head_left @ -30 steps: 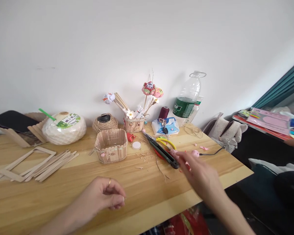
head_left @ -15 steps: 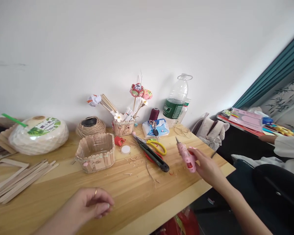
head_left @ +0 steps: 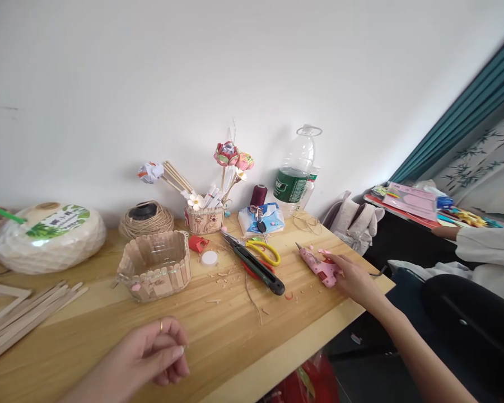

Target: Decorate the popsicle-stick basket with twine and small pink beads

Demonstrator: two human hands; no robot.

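A pink hot glue gun lies on its side at the right part of the table, its nozzle toward the back left. My right hand has its fingers on the grip end. Over the front of the table, my left hand is closed, thumb against curled fingers; anything pinched there is too small to name. Behind it stands a small clear basket covered in wooden sticks. A black utility knife rests across yellow-and-red scissors between the basket and the glue gun.
Craft sticks lie at the left, near a white pineapple-shaped container. Twine, a decorated flower holder, a tissue pack and a large bottle line the wall. Another person's sleeve shows at right.
My right hand has lowered the glue gun from above the table onto its surface. My left hand stays closed near the same spot. The view has shifted slightly right.
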